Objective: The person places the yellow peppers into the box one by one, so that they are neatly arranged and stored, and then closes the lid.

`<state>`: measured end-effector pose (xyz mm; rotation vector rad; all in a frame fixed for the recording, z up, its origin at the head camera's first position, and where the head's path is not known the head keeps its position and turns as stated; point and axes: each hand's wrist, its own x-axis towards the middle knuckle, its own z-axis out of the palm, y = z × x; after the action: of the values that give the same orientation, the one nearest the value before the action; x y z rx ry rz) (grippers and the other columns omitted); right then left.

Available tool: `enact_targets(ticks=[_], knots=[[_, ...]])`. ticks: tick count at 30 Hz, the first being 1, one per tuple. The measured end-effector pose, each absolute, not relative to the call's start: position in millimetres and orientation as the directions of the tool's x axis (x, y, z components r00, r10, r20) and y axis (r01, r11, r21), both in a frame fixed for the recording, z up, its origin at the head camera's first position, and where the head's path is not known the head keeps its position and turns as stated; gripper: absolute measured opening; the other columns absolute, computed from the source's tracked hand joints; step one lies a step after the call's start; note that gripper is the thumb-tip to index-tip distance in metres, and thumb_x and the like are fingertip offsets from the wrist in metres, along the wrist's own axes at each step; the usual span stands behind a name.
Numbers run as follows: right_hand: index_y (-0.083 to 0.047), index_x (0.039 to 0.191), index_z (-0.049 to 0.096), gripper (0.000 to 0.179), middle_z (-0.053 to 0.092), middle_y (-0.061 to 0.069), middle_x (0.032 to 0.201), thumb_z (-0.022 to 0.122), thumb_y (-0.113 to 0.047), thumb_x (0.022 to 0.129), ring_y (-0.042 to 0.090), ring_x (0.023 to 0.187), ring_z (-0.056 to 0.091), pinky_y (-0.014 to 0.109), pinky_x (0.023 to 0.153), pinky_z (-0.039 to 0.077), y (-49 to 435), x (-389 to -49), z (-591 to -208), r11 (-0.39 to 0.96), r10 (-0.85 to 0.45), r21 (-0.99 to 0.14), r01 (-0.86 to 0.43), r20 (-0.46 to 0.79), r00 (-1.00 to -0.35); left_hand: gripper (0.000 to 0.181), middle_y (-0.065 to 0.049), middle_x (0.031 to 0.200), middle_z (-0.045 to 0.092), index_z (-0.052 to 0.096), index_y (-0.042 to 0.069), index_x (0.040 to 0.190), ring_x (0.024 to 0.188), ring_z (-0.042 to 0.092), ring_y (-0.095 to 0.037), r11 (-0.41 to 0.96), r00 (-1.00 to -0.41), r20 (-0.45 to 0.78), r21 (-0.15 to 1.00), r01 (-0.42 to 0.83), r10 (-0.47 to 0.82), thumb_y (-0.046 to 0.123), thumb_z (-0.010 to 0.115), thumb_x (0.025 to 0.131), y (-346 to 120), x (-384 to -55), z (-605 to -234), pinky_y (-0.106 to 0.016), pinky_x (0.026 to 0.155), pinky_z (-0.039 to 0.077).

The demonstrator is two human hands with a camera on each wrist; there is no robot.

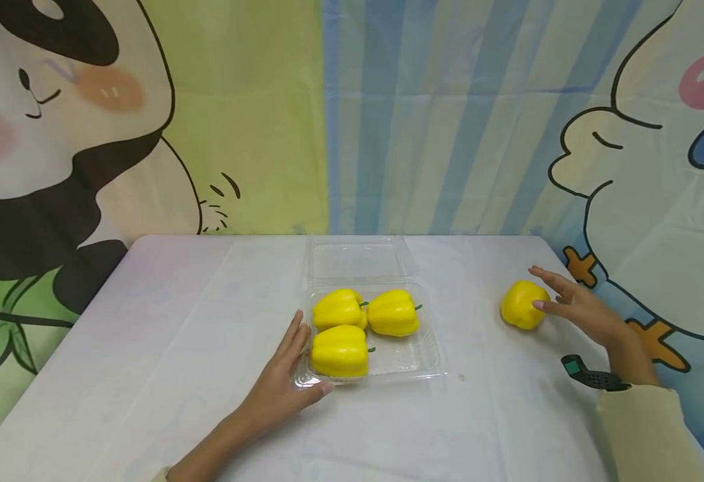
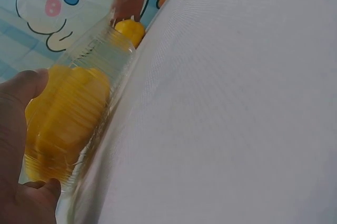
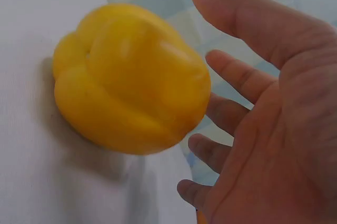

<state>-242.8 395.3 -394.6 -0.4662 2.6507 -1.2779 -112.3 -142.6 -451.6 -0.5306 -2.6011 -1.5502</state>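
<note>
A clear plastic clamshell box (image 1: 400, 361) lies with its lid (image 1: 358, 260) folded back on the table. Inside it sit three yellow bell peppers (image 1: 340, 351), two behind and one at the front left. My left hand (image 1: 276, 385) rests against the box's left side, fingers along the wall and thumb at the front corner. Another yellow bell pepper (image 1: 522, 305) stands on the table to the right of the box. Beside that pepper is my right hand (image 1: 583, 311), its fingers spread around the far and right sides; the right wrist view shows the palm (image 3: 279, 140) facing the pepper (image 3: 131, 82).
The white table (image 1: 165, 335) reaches back to a cloth backdrop (image 1: 243, 114) printed with cartoon animals and stripes. A dark band with a small device (image 1: 593, 375) is on the right wrist. The box's lid lies toward the table's far edge.
</note>
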Motion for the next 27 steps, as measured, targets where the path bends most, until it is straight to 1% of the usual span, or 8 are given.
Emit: enact_targets(ticks=[9, 12, 15, 16, 17, 21, 24, 27], knots=[[-0.013, 0.156, 0.019, 0.072, 0.010, 0.019, 0.160, 0.059, -0.015, 0.097, 0.042, 0.144, 0.007, 0.079, 0.101, 0.007, 405.2, -244.4, -404.8, 0.543, -0.367, -0.825, -0.155, -0.067, -0.928, 0.106, -0.002, 0.163, -0.001, 0.020, -0.003, 0.152, 0.144, 0.017, -0.025, 0.413, -0.935, 0.238, 0.848, 0.332, 0.262, 0.044, 0.080, 0.078, -142.3, -112.6, -452.7, -0.033, 0.108, 0.030], [-0.009, 0.156, 0.018, 0.070, 0.016, 0.016, 0.160, 0.056, -0.009, 0.097, 0.021, 0.143, 0.019, 0.049, 0.116, 0.022, 406.9, -242.5, -407.1, 0.489, -0.428, -0.853, -0.179, -0.056, -0.902, 0.106, -0.002, 0.163, -0.002, 0.020, -0.002, 0.153, 0.144, 0.017, -0.024, 0.406, -0.935, 0.235, 0.852, 0.330, 0.266, 0.043, 0.081, 0.078, -142.3, -112.6, -452.2, -0.032, 0.108, 0.030], [-0.004, 0.154, 0.019, 0.066, 0.026, 0.005, 0.157, 0.053, -0.002, 0.097, -0.001, 0.130, 0.033, 0.014, 0.102, 0.035, 408.3, -241.6, -409.1, 0.426, -0.478, -0.880, -0.210, -0.022, -0.878, 0.107, -0.003, 0.163, -0.001, 0.019, -0.001, 0.153, 0.144, 0.017, -0.023, 0.404, -0.936, 0.233, 0.855, 0.327, 0.265, 0.043, 0.081, 0.077, -142.5, -112.8, -451.1, -0.031, 0.108, 0.029], [-0.003, 0.154, 0.020, 0.065, 0.029, 0.001, 0.156, 0.053, -0.002, 0.097, -0.006, 0.126, 0.036, 0.007, 0.093, 0.036, 408.5, -241.5, -409.5, 0.425, -0.484, -0.878, -0.222, -0.013, -0.875, 0.107, -0.003, 0.163, -0.001, 0.019, -0.001, 0.153, 0.144, 0.017, -0.023, 0.404, -0.936, 0.233, 0.855, 0.327, 0.264, 0.043, 0.081, 0.077, -142.6, -112.8, -450.6, -0.031, 0.108, 0.029], [-0.002, 0.154, 0.021, 0.065, 0.030, 0.000, 0.155, 0.053, -0.002, 0.097, -0.008, 0.125, 0.037, 0.006, 0.093, 0.037, 408.5, -241.5, -409.8, 0.418, -0.488, -0.879, -0.229, -0.005, -0.873, 0.107, -0.003, 0.163, -0.001, 0.019, -0.001, 0.153, 0.144, 0.017, -0.023, 0.403, -0.936, 0.232, 0.855, 0.326, 0.264, 0.044, 0.081, 0.077, -142.6, -112.7, -450.1, -0.031, 0.108, 0.029], [-0.004, 0.154, 0.022, 0.066, 0.031, 0.006, 0.155, 0.057, -0.008, 0.098, -0.008, 0.121, 0.041, 0.007, 0.091, 0.039, 408.6, -242.1, -411.9, 0.476, -0.456, -0.852, -0.219, -0.026, -0.890, 0.107, -0.003, 0.163, -0.001, 0.020, -0.002, 0.152, 0.144, 0.018, -0.023, 0.407, -0.937, 0.230, 0.854, 0.324, 0.262, 0.045, 0.081, 0.077, -142.7, -112.7, -449.0, -0.031, 0.108, 0.030], [-0.007, 0.155, 0.021, 0.070, 0.027, 0.014, 0.156, 0.060, -0.013, 0.096, -0.007, 0.118, 0.041, 0.036, 0.107, 0.040, 408.4, -242.7, -415.9, 0.529, -0.414, -0.830, -0.176, -0.072, -0.908, 0.107, -0.002, 0.163, 0.000, 0.020, -0.002, 0.152, 0.144, 0.018, -0.022, 0.407, -0.937, 0.231, 0.854, 0.325, 0.263, 0.043, 0.081, 0.077, -142.5, -112.6, -449.2, -0.032, 0.108, 0.030], [-0.008, 0.155, 0.021, 0.074, 0.026, 0.021, 0.155, 0.064, -0.015, 0.094, -0.005, 0.115, 0.041, 0.069, 0.103, 0.030, 405.8, -242.7, -418.1, 0.561, -0.390, -0.813, -0.155, -0.095, -0.916, 0.107, -0.001, 0.163, 0.000, 0.020, 0.000, 0.153, 0.144, 0.018, -0.022, 0.413, -0.936, 0.233, 0.850, 0.327, 0.263, 0.044, 0.081, 0.077, -142.2, -112.9, -450.6, -0.033, 0.109, 0.030]])
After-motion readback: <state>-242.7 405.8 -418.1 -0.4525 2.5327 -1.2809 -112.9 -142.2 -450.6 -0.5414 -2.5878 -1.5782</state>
